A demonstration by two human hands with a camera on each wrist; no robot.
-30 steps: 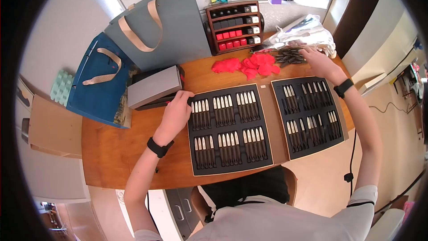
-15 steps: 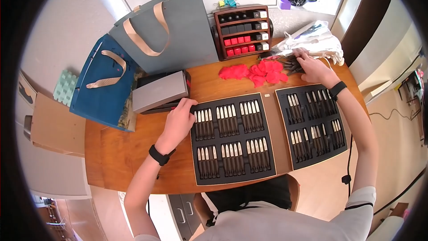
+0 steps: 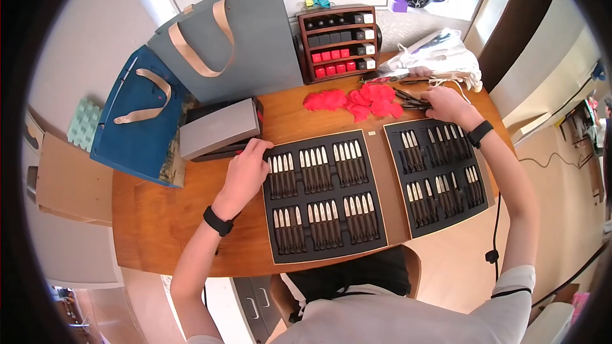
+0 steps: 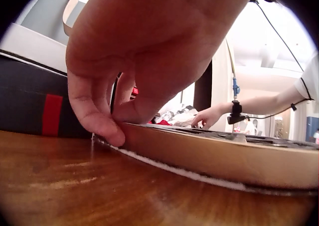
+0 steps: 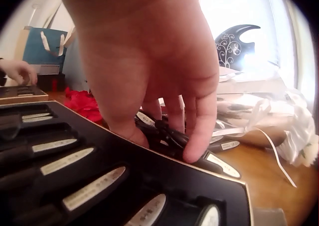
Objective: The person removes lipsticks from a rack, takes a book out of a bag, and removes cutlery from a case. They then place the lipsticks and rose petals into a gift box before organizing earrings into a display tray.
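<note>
two paper bags (image 3: 191, 70), wooden rack (image 3: 335, 41), red petals (image 3: 354, 100), grey box (image 3: 220, 129)

L hand (image 3: 245, 169) fingers curled down, pinching; R hand (image 3: 444, 103) reached fwd, fingers bent gripping.

Bare desk (image 3: 172, 216) lies open left of the left tray (image 3: 322, 194), and a narrow wooden strip runs between it and the right tray (image 3: 440, 175). Behind them the way is crowded: grey box (image 3: 220, 129), red petals (image 3: 354, 100), a loose pile of dark sticks (image 3: 411, 99), apparently touching the right tray's far edge, and the wooden rack (image 3: 336, 41).
</note>
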